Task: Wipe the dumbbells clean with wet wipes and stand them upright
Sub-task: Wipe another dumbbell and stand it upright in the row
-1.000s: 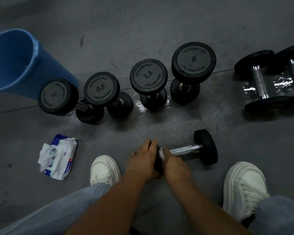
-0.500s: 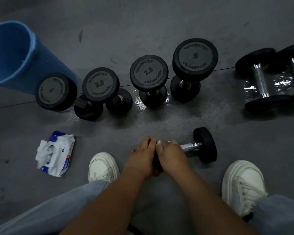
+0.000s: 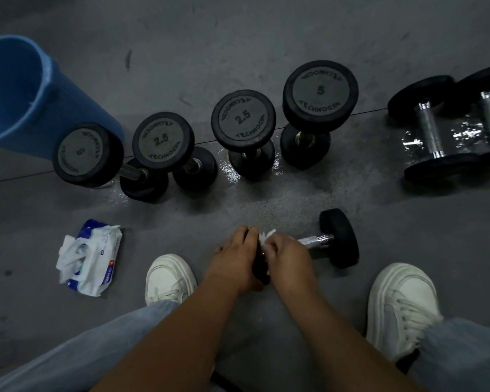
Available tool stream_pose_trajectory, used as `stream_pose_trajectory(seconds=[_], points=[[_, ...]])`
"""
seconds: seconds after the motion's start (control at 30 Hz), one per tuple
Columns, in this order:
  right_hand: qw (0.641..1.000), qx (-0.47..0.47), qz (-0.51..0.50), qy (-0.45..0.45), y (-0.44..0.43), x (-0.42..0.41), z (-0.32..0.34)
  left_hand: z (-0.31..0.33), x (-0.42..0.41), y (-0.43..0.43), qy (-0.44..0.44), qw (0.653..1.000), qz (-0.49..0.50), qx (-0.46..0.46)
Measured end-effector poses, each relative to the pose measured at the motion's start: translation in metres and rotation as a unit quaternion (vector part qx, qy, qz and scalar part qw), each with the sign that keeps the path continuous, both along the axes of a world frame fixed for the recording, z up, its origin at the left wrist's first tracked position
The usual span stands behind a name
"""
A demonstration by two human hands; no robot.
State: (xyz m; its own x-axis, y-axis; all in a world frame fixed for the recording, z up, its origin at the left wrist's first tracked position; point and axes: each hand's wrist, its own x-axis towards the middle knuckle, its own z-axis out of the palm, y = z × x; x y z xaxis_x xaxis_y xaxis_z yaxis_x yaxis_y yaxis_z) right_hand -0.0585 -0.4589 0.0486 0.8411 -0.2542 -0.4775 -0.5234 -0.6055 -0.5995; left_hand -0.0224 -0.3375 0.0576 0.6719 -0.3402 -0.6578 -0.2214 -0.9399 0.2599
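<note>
The left hand (image 3: 236,256) and right hand (image 3: 287,254) work close together, nearly touching, low between the person's white shoes (image 3: 167,278). The left hand's fingers curl over the near head of a small dumbbell (image 3: 338,239) lying on its side on the grey floor (image 3: 266,38), its chrome handle running off to the right, its far head free. The right hand is closed round a white wipe (image 3: 268,236), held against the handle just beside that near head; a corner of it pokes up between the hands. Behind them the upright dumbbells (image 3: 243,120) stand on end in a row of four, marked 5, 2.5, 2.5 and 5, with wet floor shining round the middle ones. A lying pair (image 3: 436,131) rests side by side at far right. A blue bucket (image 3: 17,89) is at far left, just behind the row's left end, and a pack (image 3: 89,257) of wipes lies open left of the left shoe
</note>
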Motion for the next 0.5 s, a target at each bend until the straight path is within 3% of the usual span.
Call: stream_pose_trajectory(seconds=[0.07, 0.17, 0.2, 0.33, 0.5], points=[[1.000, -0.002, 0.004, 0.014, 0.003, 0.002, -0.002, 0.000, 0.001, 0.000, 0.002, 1.000, 0.001, 0.000], [0.990, -0.039, 0.055, 0.121, 0.003, -0.002, -0.001, 0.000, -0.002, 0.000, 0.003, 1.000, -0.003, 0.008], [0.990, -0.042, 0.053, 0.120, 0.001, -0.002, 0.001, 0.000, -0.002, 0.000, 0.005, 1.000, -0.003, 0.009], [0.999, -0.037, 0.006, -0.016, -0.007, 0.007, 0.001, -0.002, 0.003, 0.000, 0.000, 1.000, -0.003, 0.009], [0.992, -0.076, 0.071, 0.077, -0.004, 0.003, 0.000, -0.001, -0.002, 0.000, 0.005, 1.000, -0.001, 0.011]])
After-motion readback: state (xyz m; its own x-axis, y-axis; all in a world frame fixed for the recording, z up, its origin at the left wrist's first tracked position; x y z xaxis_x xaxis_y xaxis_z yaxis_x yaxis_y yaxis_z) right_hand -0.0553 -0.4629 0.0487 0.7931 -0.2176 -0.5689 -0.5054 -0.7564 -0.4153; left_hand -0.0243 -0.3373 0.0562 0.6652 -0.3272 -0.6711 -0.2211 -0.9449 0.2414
